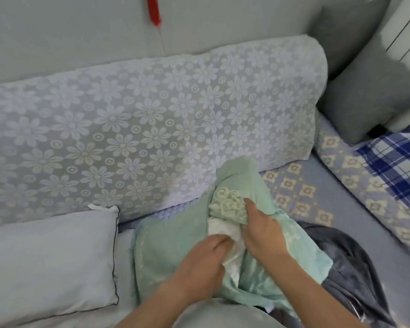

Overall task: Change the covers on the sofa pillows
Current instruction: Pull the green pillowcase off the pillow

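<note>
Here the green cover (171,242) lies crumpled on the sofa seat, just in front of the sofa back (152,129) with its pale daisy-patterned lace, and takes up the middle foreground. It is a soft mint-green cloth with a faint paler pattern woven in, and one bunched fold near its top shows cream lace-like curls. Its opening gapes down the middle, and the white pillow (225,235) inside shows there as a creased, slightly shiny strip. The left hand (199,259) rests at that opening, its fingers bent and close together with the tips pressed into the white pillow at the edge of the green cloth. The right hand (263,230) lies over the other side of the opening, fingers curled and clamped on the bunched lace-patterned fold, thumb tucked out of sight. To the left of the cover, touching the foot of the sofa back, lies a plain pale-grey pillow (50,261) with dark piping and a small white tag at its corner. To the right of the cover a dark grey satin cloth (346,275) lies rumpled, partly under the green one. Farther right sit a blue plaid pillow (393,162) and a grey cushion (369,98).
</note>
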`<act>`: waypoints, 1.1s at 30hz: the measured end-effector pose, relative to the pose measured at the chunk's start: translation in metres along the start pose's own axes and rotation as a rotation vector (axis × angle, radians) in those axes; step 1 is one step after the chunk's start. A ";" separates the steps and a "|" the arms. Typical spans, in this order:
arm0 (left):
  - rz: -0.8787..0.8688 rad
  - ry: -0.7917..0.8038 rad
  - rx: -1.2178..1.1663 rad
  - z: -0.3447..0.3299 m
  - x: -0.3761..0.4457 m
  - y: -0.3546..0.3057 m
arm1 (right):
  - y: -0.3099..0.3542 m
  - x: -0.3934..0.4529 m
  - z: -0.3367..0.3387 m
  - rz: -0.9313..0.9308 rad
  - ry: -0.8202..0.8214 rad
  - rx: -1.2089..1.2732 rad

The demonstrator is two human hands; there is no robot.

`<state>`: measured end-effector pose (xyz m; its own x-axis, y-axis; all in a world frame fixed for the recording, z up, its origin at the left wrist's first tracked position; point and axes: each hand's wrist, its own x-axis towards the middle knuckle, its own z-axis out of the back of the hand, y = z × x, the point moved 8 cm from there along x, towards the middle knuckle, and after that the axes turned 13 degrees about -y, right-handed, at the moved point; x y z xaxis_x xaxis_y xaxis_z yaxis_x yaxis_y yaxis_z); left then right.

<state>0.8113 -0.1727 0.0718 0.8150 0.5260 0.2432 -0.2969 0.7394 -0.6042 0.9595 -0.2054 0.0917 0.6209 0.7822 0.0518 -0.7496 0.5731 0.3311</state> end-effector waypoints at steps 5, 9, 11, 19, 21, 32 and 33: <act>-0.116 -0.077 0.018 -0.001 0.024 -0.013 | 0.051 -0.019 0.017 -0.027 -0.038 0.077; 0.117 -0.276 0.060 0.027 0.038 0.008 | 0.074 -0.032 0.021 0.009 -0.019 0.097; 0.205 -0.257 0.174 0.029 0.037 0.011 | 0.080 -0.031 0.019 0.013 -0.020 0.120; 0.148 -0.094 0.384 0.012 -0.004 0.016 | 0.055 -0.013 0.008 -0.043 -0.011 0.081; 0.011 -0.126 0.503 0.014 -0.013 0.008 | 0.035 -0.002 0.005 -0.113 -0.033 0.043; -0.026 -0.158 0.507 0.035 -0.046 0.014 | 0.003 0.013 -0.005 -0.005 -0.077 -0.060; -0.003 -0.170 0.478 0.039 -0.043 0.018 | 0.026 0.005 0.000 0.187 -0.134 -0.056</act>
<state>0.7517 -0.1653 0.0803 0.7356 0.5548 0.3887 -0.5215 0.8300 -0.1977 0.9427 -0.1868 0.1002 0.4922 0.8388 0.2328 -0.8636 0.4369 0.2516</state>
